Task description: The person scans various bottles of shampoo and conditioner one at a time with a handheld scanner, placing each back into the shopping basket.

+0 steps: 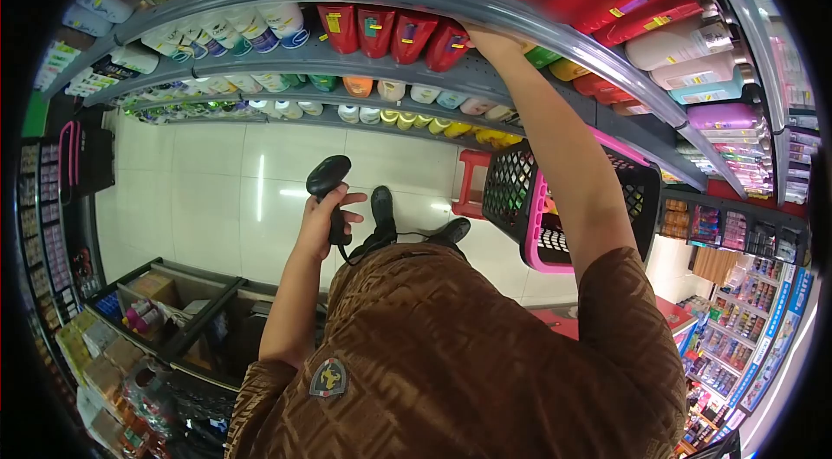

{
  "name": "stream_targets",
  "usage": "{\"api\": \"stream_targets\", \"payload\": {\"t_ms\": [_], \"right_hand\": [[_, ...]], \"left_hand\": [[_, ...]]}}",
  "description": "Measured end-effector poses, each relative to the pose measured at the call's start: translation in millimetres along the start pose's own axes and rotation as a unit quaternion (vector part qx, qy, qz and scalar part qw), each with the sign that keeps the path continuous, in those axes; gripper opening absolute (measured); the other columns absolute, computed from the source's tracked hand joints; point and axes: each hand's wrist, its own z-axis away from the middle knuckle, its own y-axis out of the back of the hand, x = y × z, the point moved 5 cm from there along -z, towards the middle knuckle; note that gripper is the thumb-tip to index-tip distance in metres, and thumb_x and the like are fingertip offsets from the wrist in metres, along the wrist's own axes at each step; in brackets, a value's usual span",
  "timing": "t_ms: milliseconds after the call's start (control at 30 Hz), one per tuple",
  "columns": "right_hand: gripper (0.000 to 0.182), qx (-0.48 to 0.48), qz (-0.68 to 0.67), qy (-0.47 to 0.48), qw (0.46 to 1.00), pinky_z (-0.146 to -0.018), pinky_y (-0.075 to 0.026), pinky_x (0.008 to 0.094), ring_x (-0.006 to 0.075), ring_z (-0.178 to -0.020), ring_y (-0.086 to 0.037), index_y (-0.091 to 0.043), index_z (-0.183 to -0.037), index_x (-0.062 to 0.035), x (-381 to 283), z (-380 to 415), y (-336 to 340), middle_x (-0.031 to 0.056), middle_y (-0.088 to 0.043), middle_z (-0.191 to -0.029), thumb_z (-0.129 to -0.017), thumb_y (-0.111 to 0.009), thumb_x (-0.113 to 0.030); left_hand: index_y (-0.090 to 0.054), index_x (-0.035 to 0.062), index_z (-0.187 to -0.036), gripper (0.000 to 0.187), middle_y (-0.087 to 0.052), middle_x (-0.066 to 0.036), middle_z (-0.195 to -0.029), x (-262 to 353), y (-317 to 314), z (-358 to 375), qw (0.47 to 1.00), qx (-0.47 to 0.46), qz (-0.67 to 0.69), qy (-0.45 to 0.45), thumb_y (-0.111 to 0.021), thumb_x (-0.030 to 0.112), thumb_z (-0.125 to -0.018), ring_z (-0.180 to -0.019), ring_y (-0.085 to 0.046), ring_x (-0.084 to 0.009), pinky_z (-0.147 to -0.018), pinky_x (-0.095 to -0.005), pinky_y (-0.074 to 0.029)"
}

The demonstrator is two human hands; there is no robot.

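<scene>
One black scanner (329,173) fills the curled left grip (321,209); right grip (484,36), I can't tell.

The front edge of the upper shelf (555,32) at 1 o'clock blocks the right grip (494,41) from above; the way in runs beneath it. Red bottles (407,36) crowd that grip's 9 o'clock side, a green bottle (542,57) its 4 o'clock side. A pink-rimmed basket (534,221) obstructs 3 o'clock. Room to pass lies above the floor (191,173), 9 to 10 o'clock; storage bins (208,319) bar 8 o'clock.
</scene>
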Motion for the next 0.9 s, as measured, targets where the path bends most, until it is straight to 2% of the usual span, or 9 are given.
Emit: {"api": "stream_targets", "payload": {"t_ms": [267,333,467,533,633,700,767,833,900], "right_hand": [[0.071,0.029,0.008,0.027,0.999,-0.066,-0.061,0.0280,0.0177,-0.102,-0.068,-0.059,-0.138,-0.0100,-1,-9,-11,0.0082,-0.064,-0.133,-0.089,-0.069,-0.061],[0.068,-0.027,-0.007,0.001,1.000,-0.117,-0.033,0.0453,0.0339,-0.142,-0.043,-0.054,-0.144,-0.0154,-8,-2,-8,0.0132,-0.051,-0.151,-0.093,-0.059,-0.061],[0.069,0.053,0.014,0.110,0.992,-0.118,-0.032,0.0445,0.0334,-0.144,-0.040,-0.054,-0.144,-0.0159,-12,2,-7,0.0128,-0.047,-0.155,-0.092,-0.063,-0.060],[0.062,0.147,0.111,0.172,0.968,-0.096,-0.054,0.0370,0.0227,-0.106,-0.069,-0.057,-0.139,-0.0099,-11,8,-4,0.0137,-0.067,-0.132,-0.094,-0.070,-0.050],[0.055,0.032,-0.063,0.090,0.993,-0.088,-0.055,0.0362,0.0231,-0.096,-0.070,-0.061,-0.135,-0.0091,-4,41,7,0.0119,-0.075,-0.110,-0.092,-0.075,-0.041],[0.045,0.037,-0.031,-0.093,0.994,-0.074,-0.056,0.0340,0.0181,-0.081,-0.070,-0.065,-0.127,-0.0058,-19,97,25,0.0083,-0.074,-0.092,-0.091,-0.078,-0.029],[0.030,0.049,-0.189,-0.040,0.980,-0.062,-0.053,0.0301,0.0116,-0.067,-0.064,-0.069,-0.116,-0.0027,-13,155,20,0.0061,-0.068,-0.083,-0.091,-0.076,-0.018],[0.026,-0.007,-0.139,-0.009,0.990,-0.060,-0.052,0.0258,0.0081,-0.063,-0.061,-0.069,-0.115,-0.0013,-14,226,27,0.0062,-0.067,-0.081,-0.091,-0.073,-0.010],[0.027,-0.027,-0.162,-0.043,0.986,-0.062,-0.053,0.0298,0.0157,-0.063,-0.065,-0.069,-0.117,-0.0034,-16,294,37,0.0099,-0.067,-0.077,-0.091,-0.072,-0.013]], "left_hand": [[-0.053,0.0024,-0.122,0.046,-0.072,-0.023,-0.110,8,-7,-1,1.000,-0.001,-0.009,-0.004,-0.069,0.035,-0.094,-0.069,-0.072,-0.0208,-0.050,-0.0270,-0.051],[-0.053,0.0024,-0.123,0.046,-0.072,-0.022,-0.109,7,-6,-2,1.000,-0.006,-0.012,-0.004,-0.069,0.035,-0.094,-0.069,-0.072,-0.0209,-0.050,-0.0272,-0.051],[-0.053,0.0024,-0.123,0.046,-0.072,-0.022,-0.109,9,-7,-1,1.000,-0.012,-0.016,-0.008,-0.068,0.035,-0.095,-0.070,-0.071,-0.0209,-0.051,-0.0272,-0.051],[-0.053,0.0028,-0.123,0.046,-0.072,-0.022,-0.110,10,-8,-1,1.000,-0.018,-0.017,-0.006,-0.068,0.035,-0.095,-0.071,-0.071,-0.0208,-0.051,-0.0274,-0.051],[-0.054,0.0035,-0.123,0.045,-0.072,-0.022,-0.111,13,-10,-3,0.999,-0.027,-0.021,-0.020,-0.067,0.036,-0.095,-0.072,-0.071,-0.0205,-0.051,-0.0274,-0.051],[-0.054,0.0037,-0.122,0.045,-0.072,-0.022,-0.111,16,-15,-3,0.999,-0.035,-0.027,-0.026,-0.068,0.036,-0.095,-0.071,-0.071,-0.0204,-0.052,-0.0275,-0.051],[-0.054,0.0039,-0.122,0.045,-0.072,-0.022,-0.111,18,-23,-6,0.998,-0.049,-0.032,-0.030,-0.068,0.036,-0.095,-0.071,-0.071,-0.0204,-0.052,-0.0276,-0.051],[-0.056,0.0050,-0.119,0.043,-0.073,-0.021,-0.111,19,-35,-9,0.997,-0.066,-0.032,-0.031,-0.070,0.036,-0.093,-0.074,-0.072,-0.0200,-0.052,-0.0264,-0.050],[-0.055,0.0040,-0.121,0.042,-0.073,-0.023,-0.109,17,-52,-14,0.996,-0.074,-0.045,-0.032,-0.067,0.034,-0.095,-0.070,-0.071,-0.0203,-0.052,-0.0275,-0.051]]}}
